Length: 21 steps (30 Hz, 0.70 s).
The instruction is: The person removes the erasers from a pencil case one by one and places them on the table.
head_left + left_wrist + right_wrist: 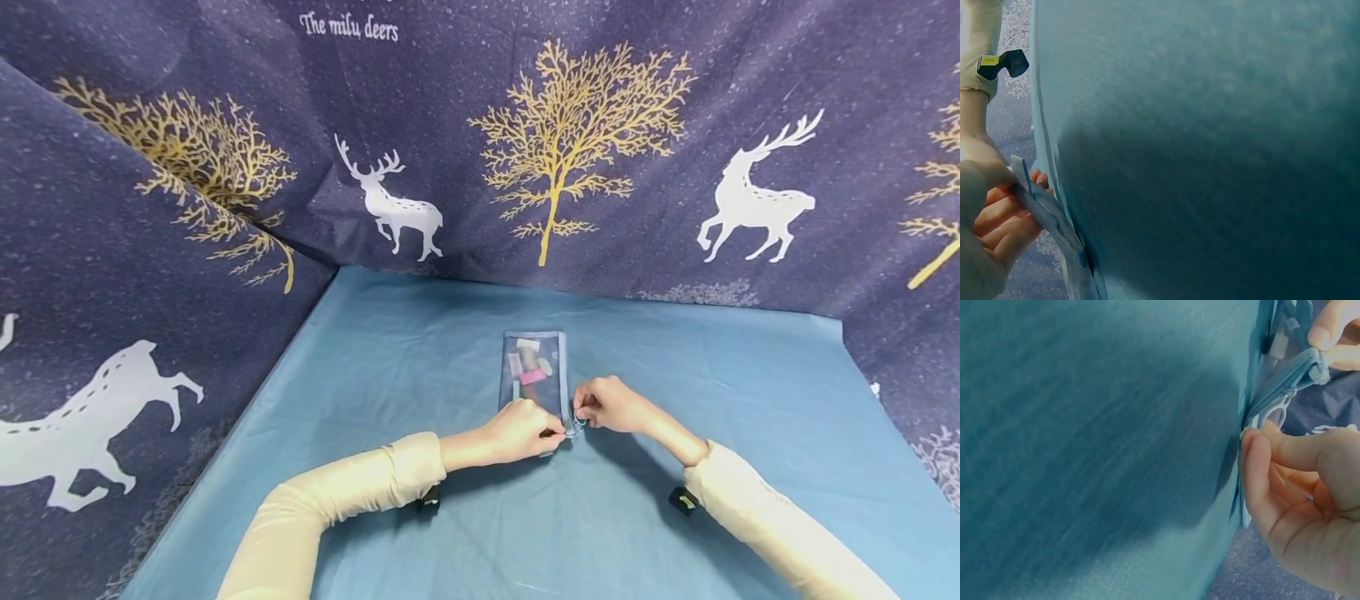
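Note:
A clear zip pouch with light blue edging [563, 367] lies on the blue cloth in the head view. Through its film show small pink [533, 377], white [528, 343] and pale green pieces. At the near right corner, by the zip's end, my left hand [521, 433] pinches the pouch between thumb and fingers. Just right of that corner, my right hand [611, 404] pinches the zip's ring-shaped pull [1283, 415] between thumb and index finger. In the left wrist view the zipped edge [1054, 219] runs out from the left fingers.
Blue cloth [420, 358] covers the table. Behind and to the left hangs a dark blue curtain [465, 167] printed with white deer and golden trees. A small black device [428, 498] sits under the left wrist, another [682, 500] under the right.

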Each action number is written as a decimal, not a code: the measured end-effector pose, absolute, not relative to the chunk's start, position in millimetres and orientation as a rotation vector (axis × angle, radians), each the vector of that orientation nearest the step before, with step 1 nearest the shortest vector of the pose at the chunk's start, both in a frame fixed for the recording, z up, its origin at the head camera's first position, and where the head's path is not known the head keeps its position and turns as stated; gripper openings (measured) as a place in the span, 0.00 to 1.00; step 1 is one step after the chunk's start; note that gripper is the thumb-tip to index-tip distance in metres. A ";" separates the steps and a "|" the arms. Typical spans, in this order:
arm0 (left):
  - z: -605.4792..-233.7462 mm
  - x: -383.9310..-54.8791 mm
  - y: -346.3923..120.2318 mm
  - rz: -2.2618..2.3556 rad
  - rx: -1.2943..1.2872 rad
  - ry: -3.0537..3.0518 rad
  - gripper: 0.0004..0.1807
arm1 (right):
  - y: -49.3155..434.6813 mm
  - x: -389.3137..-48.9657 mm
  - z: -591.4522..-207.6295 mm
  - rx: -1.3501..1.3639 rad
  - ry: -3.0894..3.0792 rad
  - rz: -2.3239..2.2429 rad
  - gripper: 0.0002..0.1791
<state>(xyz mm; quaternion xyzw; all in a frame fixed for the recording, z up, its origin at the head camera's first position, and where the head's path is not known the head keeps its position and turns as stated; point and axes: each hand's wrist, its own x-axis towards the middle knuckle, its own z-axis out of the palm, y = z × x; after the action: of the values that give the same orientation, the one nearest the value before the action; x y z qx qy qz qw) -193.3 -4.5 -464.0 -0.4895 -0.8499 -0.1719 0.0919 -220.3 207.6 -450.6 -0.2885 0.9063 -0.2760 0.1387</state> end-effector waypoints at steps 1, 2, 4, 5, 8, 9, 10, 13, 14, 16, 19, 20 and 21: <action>-464.2 -193.3 -4.3 -0.513 -1.451 -2.521 0.08 | 207.7 -221.3 -450.5 -0.840 2.621 -0.794 0.06; -464.3 -193.2 -4.1 -0.522 -1.449 -2.519 0.08 | 207.4 -222.2 -450.3 -0.834 2.623 -0.791 0.06; -464.1 -193.0 -3.9 -0.540 -1.449 -2.514 0.08 | 206.8 -223.7 -450.1 -0.821 2.628 -0.782 0.06; -464.1 -192.8 -3.9 -0.548 -1.450 -2.510 0.08 | 206.7 -224.3 -450.1 -0.818 2.632 -0.778 0.07; -463.7 -191.8 -4.2 -0.583 -1.450 -2.511 0.08 | 206.4 -226.4 -451.2 -0.796 2.648 -0.765 0.06; -463.8 -191.6 -4.4 -0.597 -1.450 -2.515 0.08 | 206.3 -226.8 -451.5 -0.788 2.649 -0.762 0.06; -463.7 -191.4 -4.6 -0.613 -1.450 -2.522 0.09 | 206.3 -227.4 -451.8 -0.786 2.647 -0.760 0.06; -464.6 -191.3 -4.8 -0.688 -1.441 -2.556 0.09 | 205.9 -229.2 -452.1 -0.786 2.642 -0.764 0.06; -464.8 -191.5 -4.7 -0.716 -1.433 -2.568 0.09 | 205.8 -229.7 -452.0 -0.794 2.640 -0.764 0.06; -464.9 -192.1 -4.3 -0.770 -1.414 -2.589 0.09 | 205.3 -231.0 -451.6 -0.796 2.645 -0.763 0.06; -464.5 -193.2 -3.9 -0.814 -1.396 -2.601 0.09 | 204.9 -232.6 -450.9 -0.789 2.654 -0.755 0.07; -464.1 -193.3 -4.0 -0.819 -1.395 -2.600 0.09 | 204.9 -233.3 -451.1 -0.782 2.661 -0.751 0.07; -463.8 -193.3 -4.2 -0.821 -1.396 -2.598 0.09 | 204.8 -233.8 -451.1 -0.771 2.666 -0.749 0.07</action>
<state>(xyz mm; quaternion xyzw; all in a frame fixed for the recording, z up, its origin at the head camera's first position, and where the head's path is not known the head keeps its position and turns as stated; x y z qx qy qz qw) -193.3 -4.2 -463.8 -0.4555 -0.8480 -0.2680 0.0400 -233.8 204.8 -451.1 -0.2657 0.9192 -0.2584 0.1332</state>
